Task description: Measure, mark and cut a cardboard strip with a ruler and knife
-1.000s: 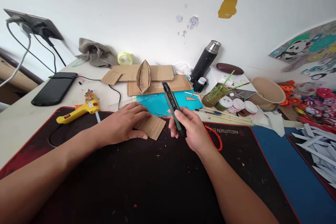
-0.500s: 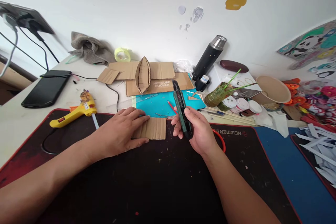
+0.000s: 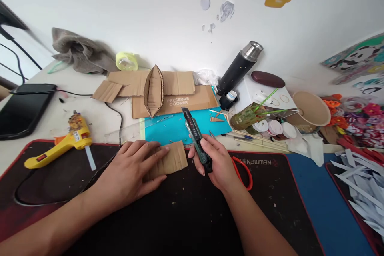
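My left hand (image 3: 129,170) lies over the left part of a small cardboard piece (image 3: 175,158) on the black mat. Its fingers stretch across the top and the thumb rests near the lower edge, so the piece's left end is hidden. In my right hand (image 3: 220,164) is a dark green utility knife (image 3: 196,138), held between thumb and fingers. The knife points up and to the left, with a short grey tip at its far end. It is apart from the cardboard, just to the right of it. Red-handled scissors (image 3: 247,174) lie partly behind my right wrist.
A yellow glue gun (image 3: 63,144) lies at left, near a phone (image 3: 30,108). Behind the mat (image 3: 168,224) are a cardboard plane shape (image 3: 177,84) and a printed cardboard sheet (image 3: 198,102). A black flask (image 3: 237,70), a brush jar (image 3: 244,118) and paint pots (image 3: 274,128) stand at right.
The view has shifted, moving the left-hand objects farther left. The knife now leans more to the left, and a grey tip shows at its end. The cardboard is turned slightly under my left hand.
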Available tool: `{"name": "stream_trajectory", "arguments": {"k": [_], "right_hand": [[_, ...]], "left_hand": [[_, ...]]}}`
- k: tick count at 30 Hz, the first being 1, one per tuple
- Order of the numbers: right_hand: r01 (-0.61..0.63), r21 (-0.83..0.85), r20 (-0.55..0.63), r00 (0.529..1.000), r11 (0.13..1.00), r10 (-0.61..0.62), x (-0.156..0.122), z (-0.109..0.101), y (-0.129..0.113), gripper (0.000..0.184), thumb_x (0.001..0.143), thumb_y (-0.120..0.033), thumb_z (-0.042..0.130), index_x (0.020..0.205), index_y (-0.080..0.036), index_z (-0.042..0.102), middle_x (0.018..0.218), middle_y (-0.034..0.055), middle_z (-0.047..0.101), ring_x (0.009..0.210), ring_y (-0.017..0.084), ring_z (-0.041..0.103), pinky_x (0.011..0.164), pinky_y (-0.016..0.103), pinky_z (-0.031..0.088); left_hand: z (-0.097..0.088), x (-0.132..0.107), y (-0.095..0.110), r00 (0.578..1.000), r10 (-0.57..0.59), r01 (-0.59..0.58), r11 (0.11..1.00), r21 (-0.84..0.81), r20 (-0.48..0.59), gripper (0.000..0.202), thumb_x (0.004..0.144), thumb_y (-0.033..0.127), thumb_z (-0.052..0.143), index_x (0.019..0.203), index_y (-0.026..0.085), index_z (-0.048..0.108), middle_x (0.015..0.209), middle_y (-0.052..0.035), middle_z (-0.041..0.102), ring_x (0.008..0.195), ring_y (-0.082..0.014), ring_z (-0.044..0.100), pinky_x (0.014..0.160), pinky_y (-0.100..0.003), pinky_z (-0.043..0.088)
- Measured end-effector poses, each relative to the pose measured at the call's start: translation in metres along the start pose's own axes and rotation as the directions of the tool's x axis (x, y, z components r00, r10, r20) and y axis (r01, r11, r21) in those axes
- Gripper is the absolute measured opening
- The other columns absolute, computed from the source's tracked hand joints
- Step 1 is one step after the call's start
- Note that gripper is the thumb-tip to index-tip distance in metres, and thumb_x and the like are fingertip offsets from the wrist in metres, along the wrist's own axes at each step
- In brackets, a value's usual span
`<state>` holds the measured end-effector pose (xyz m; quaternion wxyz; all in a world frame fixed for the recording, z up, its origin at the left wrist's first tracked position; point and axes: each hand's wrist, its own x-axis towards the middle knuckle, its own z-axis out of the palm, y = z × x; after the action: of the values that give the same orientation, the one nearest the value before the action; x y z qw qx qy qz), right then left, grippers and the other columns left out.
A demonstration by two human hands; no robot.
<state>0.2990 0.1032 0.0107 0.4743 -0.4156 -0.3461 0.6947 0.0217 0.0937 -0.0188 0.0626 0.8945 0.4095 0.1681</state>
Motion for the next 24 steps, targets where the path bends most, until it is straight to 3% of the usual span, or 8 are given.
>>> {"name": "stream_trajectory", "arguments": {"k": [11,19,24], "right_hand": [[-0.059,-0.055,0.102,0.993,0.997,0.064,-0.001,0.0,0.006,0.041,0.104,-0.057,0.074,0.126,-0.023,0.073,0.083,0.0012,0.076,0.042,0.007,0.052,0.043,0.024,0.036],[0.105,-0.261,-0.005,0.994,0.959,-0.11,0.005,0.005,0.015,0.043,0.104,-0.057,0.071,0.128,-0.022,0.07,0.085,-0.001,0.074,0.047,0.008,0.054,0.047,0.024,0.042],[0.199,-0.303,0.02,0.979,0.932,-0.203,0.012,0.012,0.021,0.044,0.1,-0.058,0.073,0.122,-0.021,0.071,0.081,-0.0033,0.073,0.045,0.008,0.053,0.045,0.024,0.04]], "left_hand": [[0.0,-0.002,0.004,0.999,-0.034,0.034,0.999,-0.004,0.02,0.061,0.107,0.056,0.062,0.163,0.032,0.057,0.144,-0.0116,0.074,0.12,-0.0356,0.067,0.101,-0.052,0.052],[0.004,0.005,0.0,1.0,-0.017,0.018,1.0,-0.017,0.022,0.058,0.106,0.057,0.063,0.156,0.027,0.063,0.142,-0.0141,0.073,0.131,-0.0383,0.064,0.11,-0.056,0.052],[0.004,0.01,-0.006,0.999,-0.041,0.041,0.999,-0.008,0.019,0.068,0.104,0.066,0.062,0.157,0.024,0.061,0.138,-0.0178,0.071,0.123,-0.0396,0.066,0.108,-0.057,0.055]]}}
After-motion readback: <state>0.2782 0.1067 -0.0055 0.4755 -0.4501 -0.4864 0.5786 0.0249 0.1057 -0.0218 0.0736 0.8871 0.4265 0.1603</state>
